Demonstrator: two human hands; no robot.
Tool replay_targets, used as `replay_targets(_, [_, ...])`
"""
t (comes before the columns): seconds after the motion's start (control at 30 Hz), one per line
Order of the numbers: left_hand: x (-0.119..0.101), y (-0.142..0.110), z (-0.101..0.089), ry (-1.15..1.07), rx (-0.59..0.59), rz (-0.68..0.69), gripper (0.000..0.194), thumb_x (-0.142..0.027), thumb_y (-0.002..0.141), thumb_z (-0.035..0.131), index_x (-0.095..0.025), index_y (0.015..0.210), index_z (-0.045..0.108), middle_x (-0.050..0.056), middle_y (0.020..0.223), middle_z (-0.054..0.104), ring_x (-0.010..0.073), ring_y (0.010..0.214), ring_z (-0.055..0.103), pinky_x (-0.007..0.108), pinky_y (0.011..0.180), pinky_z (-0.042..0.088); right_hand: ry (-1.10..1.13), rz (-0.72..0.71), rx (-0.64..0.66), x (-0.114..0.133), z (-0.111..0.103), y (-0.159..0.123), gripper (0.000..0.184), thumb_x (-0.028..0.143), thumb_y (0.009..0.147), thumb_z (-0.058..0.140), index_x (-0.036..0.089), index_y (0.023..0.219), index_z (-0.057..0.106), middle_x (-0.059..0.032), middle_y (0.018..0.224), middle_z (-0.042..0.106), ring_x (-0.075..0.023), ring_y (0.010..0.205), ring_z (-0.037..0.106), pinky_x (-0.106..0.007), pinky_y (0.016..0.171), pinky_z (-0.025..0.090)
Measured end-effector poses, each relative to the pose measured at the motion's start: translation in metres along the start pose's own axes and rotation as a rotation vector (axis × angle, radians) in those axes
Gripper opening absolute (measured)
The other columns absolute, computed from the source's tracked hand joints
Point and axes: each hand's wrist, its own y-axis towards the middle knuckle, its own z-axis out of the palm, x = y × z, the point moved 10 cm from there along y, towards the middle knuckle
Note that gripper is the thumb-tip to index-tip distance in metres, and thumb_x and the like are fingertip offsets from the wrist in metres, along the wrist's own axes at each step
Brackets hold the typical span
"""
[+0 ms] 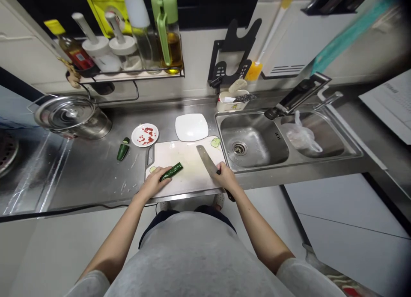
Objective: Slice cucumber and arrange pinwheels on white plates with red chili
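Note:
My left hand (154,183) is closed around the near end of a dark green cucumber piece (173,170), which lies slantwise on a white cutting board (192,183). In my right hand (225,177) is the handle of a kitchen knife (207,161); its broad blade points away from me over the board's right half, apart from the cucumber. Thin cucumber slices (215,142) rest at the board's far right corner. Another slice (152,169) shows by my left hand, partly hidden.
Beyond the board stand an empty white square plate (192,127) and a round plate (145,135) with chopped red bits. A second cucumber piece (123,149) lies on the steel counter. Left is a lidded pot (73,117); right, a double sink (253,138) with a plastic bag (302,136).

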Motion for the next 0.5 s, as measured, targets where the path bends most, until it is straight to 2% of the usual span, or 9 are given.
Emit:
replay_targets(0.2, [-0.001,0.002,0.002,0.119,0.017,-0.013,0.052,-0.038,0.089,0.052,-0.029,0.14,0.047,0.005,0.112,0.061,0.0218,0.107,0.056,0.033,0.094,0.044,-0.079,-0.059,0.088,0.023,0.01,-0.002,0.023,0.018,0.081,0.049,0.02,0.104,0.049,-0.0041,0.083,0.063,-0.0179,0.073,0.056,-0.024,0.059,0.027])
replay_targets(0.37, [-0.012,0.003,0.007,0.209,0.05,0.025,0.054,-0.037,0.09,0.049,-0.027,0.143,0.044,0.006,0.108,0.061,0.0233,0.105,0.054,0.035,0.094,0.043,-0.208,-0.057,0.169,0.033,0.019,-0.002,0.023,0.021,0.091,0.041,0.017,0.111,0.051,-0.0123,0.096,0.067,-0.0232,0.085,0.062,-0.027,0.065,0.035])
replay_targets(0.5, [-0.024,0.005,0.004,0.274,0.015,0.062,0.058,-0.035,0.091,0.048,-0.028,0.147,0.036,0.008,0.121,0.056,0.0248,0.109,0.051,0.039,0.096,0.042,-0.244,-0.076,0.21,0.037,0.024,0.002,0.026,0.027,0.096,0.038,0.015,0.111,0.055,-0.0132,0.099,0.067,-0.0242,0.091,0.064,-0.029,0.071,0.039])
